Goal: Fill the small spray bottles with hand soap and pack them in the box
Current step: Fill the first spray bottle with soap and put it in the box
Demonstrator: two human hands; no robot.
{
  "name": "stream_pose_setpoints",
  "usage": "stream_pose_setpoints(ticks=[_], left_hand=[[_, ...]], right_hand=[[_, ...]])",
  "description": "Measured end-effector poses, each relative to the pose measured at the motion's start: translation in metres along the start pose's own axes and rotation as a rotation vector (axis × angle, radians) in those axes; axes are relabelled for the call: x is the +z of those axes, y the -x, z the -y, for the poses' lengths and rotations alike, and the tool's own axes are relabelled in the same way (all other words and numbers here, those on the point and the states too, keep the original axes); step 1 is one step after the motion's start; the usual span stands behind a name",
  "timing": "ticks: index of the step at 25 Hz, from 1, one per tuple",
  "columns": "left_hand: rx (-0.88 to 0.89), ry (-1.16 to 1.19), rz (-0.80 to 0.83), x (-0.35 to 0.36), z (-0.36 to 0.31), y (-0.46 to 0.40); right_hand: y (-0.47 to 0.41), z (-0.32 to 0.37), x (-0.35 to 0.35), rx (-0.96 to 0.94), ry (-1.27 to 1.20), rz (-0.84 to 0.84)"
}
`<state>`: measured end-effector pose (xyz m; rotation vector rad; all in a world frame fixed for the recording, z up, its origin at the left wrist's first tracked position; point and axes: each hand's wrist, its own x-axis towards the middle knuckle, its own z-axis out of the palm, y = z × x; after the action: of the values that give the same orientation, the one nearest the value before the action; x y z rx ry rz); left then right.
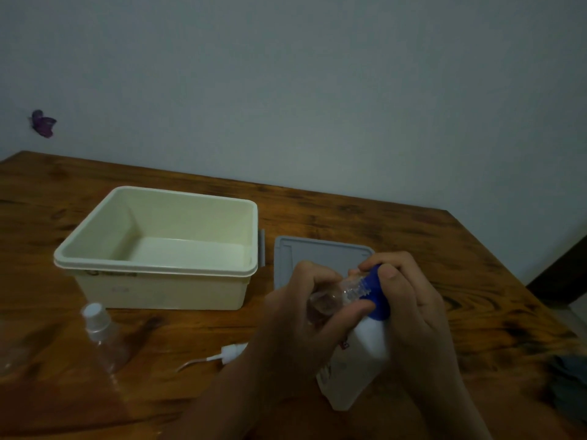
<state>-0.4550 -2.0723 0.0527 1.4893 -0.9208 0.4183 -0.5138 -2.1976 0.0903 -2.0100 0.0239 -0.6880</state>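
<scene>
So the small clear spray bottle you're filling is down at about 5 o'clock in the view, tipped over with its open threaded neck pushed right up to the blue nozzle of the white soap bottle. Your left hand is curled around the little bottle and your right hand is wrapped around the blue top end of the soap bottle, so both are gripping. My guess is you're holding them mouth to mouth so the soap goes straight in without dripping on the desk. The pump head with its dip tube is lying at 6 o'clock, off the bottle so the neck is free. Another capped spray bottle waits at 8 o'clock. The cream box sits open at 9 to 10 o'clock with nothing inside, and its grey lid lies flat just right of it, behind your hands. It's pretty dim, so I can't tell how much soap is in there, and your fingers cover most of both bottles. There's something dark at 4 o'clock, cut off by the edge.
</scene>
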Motion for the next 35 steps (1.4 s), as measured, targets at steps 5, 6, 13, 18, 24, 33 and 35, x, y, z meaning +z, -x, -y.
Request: stream_pose_setpoints(ticks=[5,6,13,18,24,33,35], left_hand=[[0.005,0.012,0.03,0.0022,0.0001,0.0023],[0.004,0.013,0.031,0.0022,-0.0003,0.0028],[0.006,0.022,0.022,0.0029,-0.0009,0.0011],[0.026,0.008,0.024,0.0028,0.0003,0.0009],[0.023,0.022,0.025,0.0024,-0.0014,0.0017],[0.015,0.012,0.033,0.0028,0.0001,0.0039],[0.017,0.008,0.026,0.0028,0.0001,0.0043]], right_hand=[[0.0015,-0.0042,-0.002,0.02,0.01,0.018],[0.0016,-0.004,-0.0032,0.027,0.017,0.028],[0.0012,0.0021,-0.0055,0.025,0.004,0.02],[0.0015,-0.0003,-0.0041,0.027,0.013,0.024],[0.0016,0.0027,-0.0084,0.072,-0.017,0.051],[0.0032,-0.0025,-0.0063,0.037,0.029,0.05],[0.0032,-0.0004,-0.008,0.059,0.008,0.048]])
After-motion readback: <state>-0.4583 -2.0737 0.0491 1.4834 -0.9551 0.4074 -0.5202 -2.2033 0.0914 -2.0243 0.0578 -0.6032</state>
